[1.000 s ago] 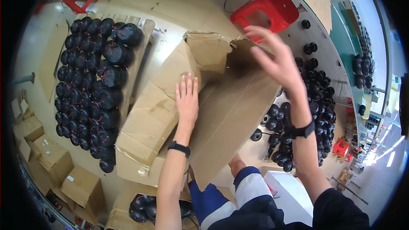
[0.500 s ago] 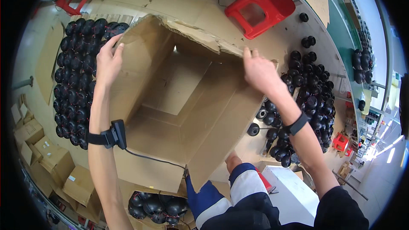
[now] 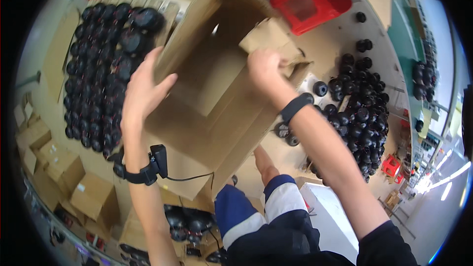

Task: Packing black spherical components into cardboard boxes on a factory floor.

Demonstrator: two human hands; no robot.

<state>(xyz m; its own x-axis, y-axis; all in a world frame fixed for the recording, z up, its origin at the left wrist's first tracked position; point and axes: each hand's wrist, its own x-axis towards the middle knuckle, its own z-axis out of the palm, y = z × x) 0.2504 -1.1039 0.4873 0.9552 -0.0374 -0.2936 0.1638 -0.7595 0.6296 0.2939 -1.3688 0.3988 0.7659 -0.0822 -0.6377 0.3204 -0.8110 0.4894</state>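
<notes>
A large open cardboard box [image 3: 212,83] is held up in front of me, its empty inside facing me. My left hand [image 3: 143,91] presses flat against the box's left wall, fingers spread. My right hand [image 3: 266,71] grips a bent flap [image 3: 268,39] on the box's right side. Both wrists wear black bands; a thin cable hangs from the left one.
Many round black parts [image 3: 98,69] lie in rows on the floor at left, and more black parts [image 3: 359,108] are spread at right. A red plastic stool [image 3: 310,2] stands behind the box. Small cardboard boxes [image 3: 54,167] are piled at lower left. My knees show below.
The box has been lifted and tipped further toward me. My left hand slid down its left wall, and my right hand moved up onto the flap and took hold of it.
</notes>
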